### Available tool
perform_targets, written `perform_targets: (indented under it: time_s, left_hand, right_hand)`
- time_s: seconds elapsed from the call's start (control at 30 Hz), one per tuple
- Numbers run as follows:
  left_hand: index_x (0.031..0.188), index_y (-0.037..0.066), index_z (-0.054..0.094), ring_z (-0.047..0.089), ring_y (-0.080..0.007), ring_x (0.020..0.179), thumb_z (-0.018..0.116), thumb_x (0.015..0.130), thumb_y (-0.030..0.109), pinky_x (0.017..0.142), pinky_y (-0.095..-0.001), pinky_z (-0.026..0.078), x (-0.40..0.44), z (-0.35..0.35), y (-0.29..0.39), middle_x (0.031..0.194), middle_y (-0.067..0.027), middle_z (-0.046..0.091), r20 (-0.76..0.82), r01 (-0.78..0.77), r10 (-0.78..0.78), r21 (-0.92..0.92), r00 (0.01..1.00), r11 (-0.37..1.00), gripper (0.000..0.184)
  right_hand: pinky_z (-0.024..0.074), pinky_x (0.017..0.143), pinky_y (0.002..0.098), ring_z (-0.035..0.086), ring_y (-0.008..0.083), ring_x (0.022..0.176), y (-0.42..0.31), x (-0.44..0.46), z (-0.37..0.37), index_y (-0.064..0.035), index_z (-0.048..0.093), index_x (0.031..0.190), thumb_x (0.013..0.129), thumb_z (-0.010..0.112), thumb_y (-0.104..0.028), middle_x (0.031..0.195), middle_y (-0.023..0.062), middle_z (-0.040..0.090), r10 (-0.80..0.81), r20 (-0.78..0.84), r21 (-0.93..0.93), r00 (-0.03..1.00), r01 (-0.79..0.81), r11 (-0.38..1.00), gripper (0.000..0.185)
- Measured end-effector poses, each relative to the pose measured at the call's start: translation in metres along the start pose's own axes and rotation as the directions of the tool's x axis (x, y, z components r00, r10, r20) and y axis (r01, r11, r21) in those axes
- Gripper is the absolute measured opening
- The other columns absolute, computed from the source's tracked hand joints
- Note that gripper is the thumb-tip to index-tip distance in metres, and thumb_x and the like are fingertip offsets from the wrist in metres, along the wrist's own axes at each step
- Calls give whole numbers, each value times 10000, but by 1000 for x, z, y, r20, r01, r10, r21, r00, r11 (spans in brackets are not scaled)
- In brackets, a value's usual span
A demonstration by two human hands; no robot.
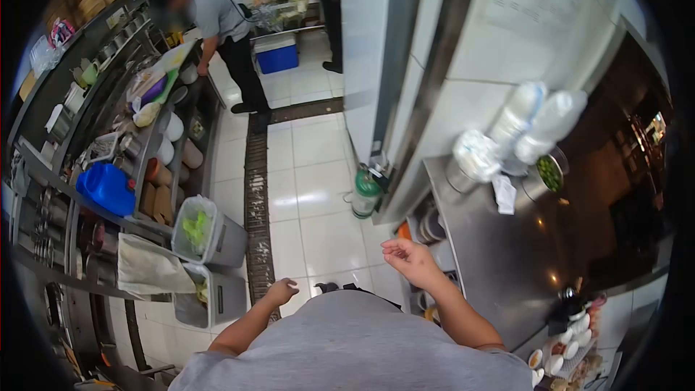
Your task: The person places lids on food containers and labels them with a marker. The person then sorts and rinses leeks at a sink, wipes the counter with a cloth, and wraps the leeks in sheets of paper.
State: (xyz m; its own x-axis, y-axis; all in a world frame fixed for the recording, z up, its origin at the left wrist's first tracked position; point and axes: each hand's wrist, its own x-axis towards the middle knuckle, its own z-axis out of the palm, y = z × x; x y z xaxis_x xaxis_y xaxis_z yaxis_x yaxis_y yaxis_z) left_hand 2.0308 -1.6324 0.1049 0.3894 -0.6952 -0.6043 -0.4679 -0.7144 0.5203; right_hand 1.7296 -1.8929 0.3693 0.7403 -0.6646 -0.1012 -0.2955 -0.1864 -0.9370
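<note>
My left hand (281, 292) hangs in front of my body over the drain channel, its fingers loosely bent and apart, with nothing seen in it. The nearest things to it are two grey bins: one (230, 242) has a clear liner and green leaves inside, the other (226, 301) stands just nearer to me. My right hand (409, 259) is raised over the tiled floor beside the steel counter (492, 253), touching nothing. Its fingers are slightly curled, with no object visible in them.
A green gas cylinder (366, 194) stands by the wall ahead. Along the left runs shelving with a blue jug (107, 188). A floor drain (258, 195) crosses the tiles. Two people work ahead, near a blue cooler (278, 58). Wrapped cup stacks (515, 117) top the right counter.
</note>
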Motion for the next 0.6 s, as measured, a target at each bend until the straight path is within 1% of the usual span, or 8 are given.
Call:
perform_targets:
  time_s: [0.23,0.33,0.4,0.43,0.5,0.53,0.57,0.6]
  left_hand:
    - [1109,45,610,641,-281,832,664,816,262,763,-365,509,177,-228,153,909,-151,659,-345,-442,369,-163,863,882,369]
    - [1110,55,614,642,-281,873,660,824,284,787,-359,508,245,-300,208,948,-149,662,-325,-441,354,-249,877,862,369]
    - [1111,59,616,636,-292,909,658,826,298,813,-364,504,312,-317,188,984,-152,659,-320,-391,315,-207,894,897,374]
    - [1112,63,619,631,-302,945,655,828,311,838,-369,500,344,-326,172,1019,-155,657,-313,-340,280,-155,907,928,379]
    - [1105,44,625,637,-308,937,636,851,291,835,-363,501,373,-329,116,1003,-166,667,-316,-144,172,111,933,983,355]
    - [1086,44,641,621,-343,975,615,848,319,855,-397,494,385,-327,64,1036,-177,660,-226,-137,160,115,961,984,365]
    - [1094,68,644,591,-343,1062,603,838,423,914,-415,471,435,-299,-40,1128,-177,630,-59,-117,145,337,988,934,439]
    - [1060,69,670,574,-355,1083,577,849,435,938,-424,453,424,-310,-75,1141,-189,619,211,-281,190,598,959,751,433]
  right_hand:
    - [508,729,276,623,132,791,2,187,29,-18,640,1071,851,655,-138,881,71,675,66,122,-45,990,-60,997,251]
    - [503,719,268,622,117,786,22,281,16,-31,648,1064,852,661,-136,861,50,676,103,98,12,990,-105,994,238]
    - [493,716,251,613,94,773,18,355,7,-49,657,1062,848,666,-115,835,28,669,132,64,18,989,-134,991,224]
    - [490,714,243,606,97,774,37,404,9,-28,650,1061,842,670,-101,844,38,665,121,69,175,990,-131,976,232]
    - [497,753,245,620,121,826,9,498,17,4,629,1063,877,633,-107,918,70,679,227,99,320,969,-247,915,217]
    - [496,750,247,619,121,823,-2,545,29,6,624,1072,874,632,-102,918,73,676,156,108,317,982,-183,931,225]
    - [496,747,250,618,121,821,-14,592,41,8,620,1081,872,632,-96,917,75,673,88,116,314,989,-120,942,234]
    - [494,741,251,616,122,816,-39,634,50,9,617,1083,876,627,-98,912,70,669,39,181,286,983,-91,954,234]
